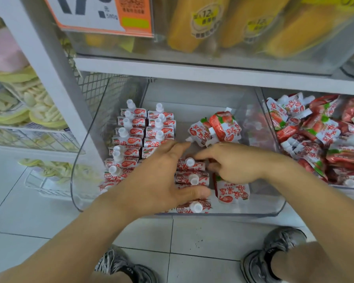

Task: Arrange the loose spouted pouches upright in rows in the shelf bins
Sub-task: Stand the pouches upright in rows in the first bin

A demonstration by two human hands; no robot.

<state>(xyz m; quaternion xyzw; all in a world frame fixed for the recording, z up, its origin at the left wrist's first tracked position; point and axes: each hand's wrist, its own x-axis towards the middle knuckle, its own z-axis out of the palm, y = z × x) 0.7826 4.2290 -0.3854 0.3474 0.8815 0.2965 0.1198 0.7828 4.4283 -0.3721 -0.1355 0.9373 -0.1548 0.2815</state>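
Red-and-white spouted pouches stand upright in two rows along the left side of a clear plastic bin. A third, shorter row stands at the front middle. My left hand lies over these rows with fingers straight and spread, the thumb against the third row. My right hand is beside it with fingers curled round the top of one pouch, which hangs below the palm, while the index finger points left. Two or three loose pouches lie flat at the bin's back.
A second clear bin on the right holds a loose heap of the same pouches. A shelf board runs just above, with yellow packs and a price sign over it. Wire baskets of pale snacks stand left. My shoes are on the tiled floor.
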